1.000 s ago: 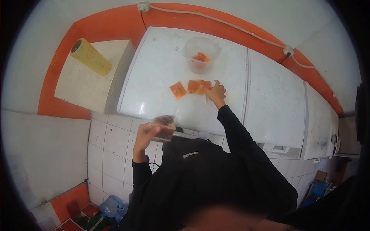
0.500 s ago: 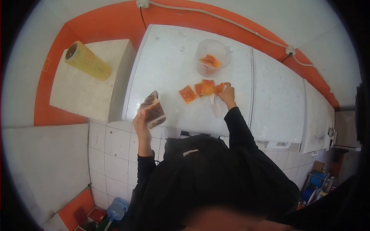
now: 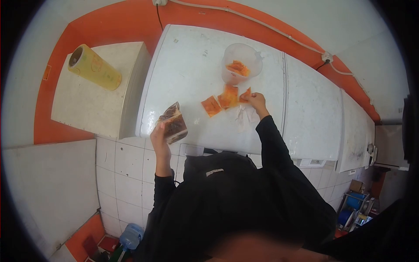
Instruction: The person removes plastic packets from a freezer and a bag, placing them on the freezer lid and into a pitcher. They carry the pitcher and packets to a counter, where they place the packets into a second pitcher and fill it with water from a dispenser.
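Observation:
My left hand (image 3: 158, 139) is closed around the side of a clear plastic package (image 3: 176, 127) with dark brown contents, held up at the near left of the white top (image 3: 183, 61). Between the fingertips of my right hand (image 3: 259, 104) is a small orange sachet (image 3: 245, 94), its edge tilted up. Left of it lie an orange sachet (image 3: 211, 106) and a cluster of overlapping orange sachets (image 3: 228, 96). A crumpled clear plastic bag (image 3: 247, 116) rests just below my right hand. Behind the sachets stands a translucent pitcher (image 3: 230, 75) with more orange sachets inside.
A yellow roll of wrap (image 3: 97, 67) lies on a cream cabinet (image 3: 98, 107) at the left. More white tops (image 3: 312, 113) continue to the right. A blue water bottle (image 3: 131, 236) is on the floor at lower left. Cables and sockets (image 3: 326, 57) run along the wall.
My right hand has lifted the sachet's edge and drawn it slightly away from the others. The clear bag beneath has shifted and crumpled. My left hand still holds the brown package in nearly the same place.

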### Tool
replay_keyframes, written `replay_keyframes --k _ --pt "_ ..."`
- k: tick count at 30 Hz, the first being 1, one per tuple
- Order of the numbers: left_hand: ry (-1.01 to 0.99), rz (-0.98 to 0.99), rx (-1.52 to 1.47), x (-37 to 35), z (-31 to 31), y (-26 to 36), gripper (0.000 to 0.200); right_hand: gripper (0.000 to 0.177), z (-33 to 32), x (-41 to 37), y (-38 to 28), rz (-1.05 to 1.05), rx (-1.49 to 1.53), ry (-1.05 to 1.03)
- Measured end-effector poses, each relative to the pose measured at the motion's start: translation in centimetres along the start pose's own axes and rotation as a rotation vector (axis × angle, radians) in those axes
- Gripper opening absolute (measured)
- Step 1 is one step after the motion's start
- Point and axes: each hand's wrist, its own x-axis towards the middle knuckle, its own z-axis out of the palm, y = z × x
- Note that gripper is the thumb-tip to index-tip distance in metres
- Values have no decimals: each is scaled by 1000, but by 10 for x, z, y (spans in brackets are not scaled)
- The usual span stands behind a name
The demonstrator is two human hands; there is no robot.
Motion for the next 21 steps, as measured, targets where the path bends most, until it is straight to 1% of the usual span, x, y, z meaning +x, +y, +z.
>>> replay_keyframes --k 3,6,9,12,14,15,18,21 --pt "24 5 4 -1 -5 0 43 38 -3 -2 12 -159 210 92" --pt "43 3 0 -2 -6 7 43 31 -26 -25 -7 -149 361 -94" --pt "55 5 -4 -2 -4 9 44 36 -18 -41 -32 -167 282 -352" --pt "36 12 4 1 1 6 44 53 39 -20 -20 -386 -189 49" --pt "23 31 23 2 3 3 44 72 63 -21 -33 -322 -168 118" --pt "24 27 16 0 3 3 44 82 76 -24 -40 -289 -157 149" --pt "30 11 -7 -5 3 4 44 100 97 -60 -70 -356 -241 127" --pt "42 -21 -26 -8 2 1 44 106 95 -115 -123 -191 -621 31"
